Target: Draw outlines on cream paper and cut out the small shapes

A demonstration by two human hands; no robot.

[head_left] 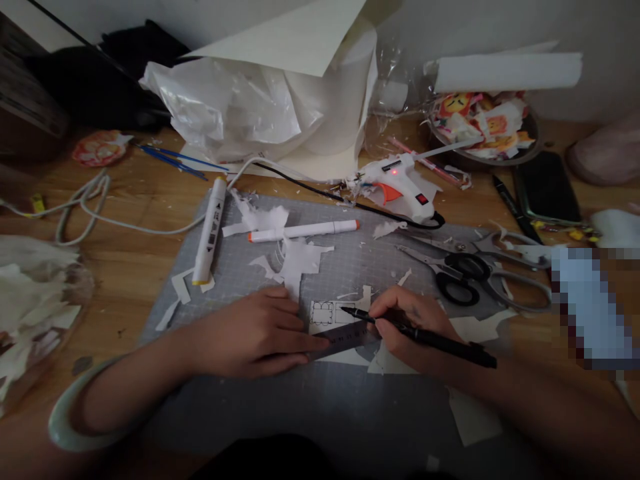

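My left hand (260, 333) lies palm down, its fingers pressing on a metal ruler (345, 339). Beneath the ruler is a small piece of white paper (316, 327) with two boxes drawn in black, the left one with a wavy outline. A black pen (430, 337) is held in my right hand (413, 327), its tip pointing left at the right-hand box. The fingers of my right hand are closed round the pen, close to the ruler's right end. Paper scraps (300, 260) lie just beyond my left hand on the grey cutting mat (320, 413).
Two white markers (210, 233) lie behind my left hand. Scissors (457, 273) rest to the right. Farther back are a white glue gun (400, 187) with a red light, its cable, a bowl of wrappers (530, 143) and a phone (547, 187). Scraps fill a bag (40, 300) at left.
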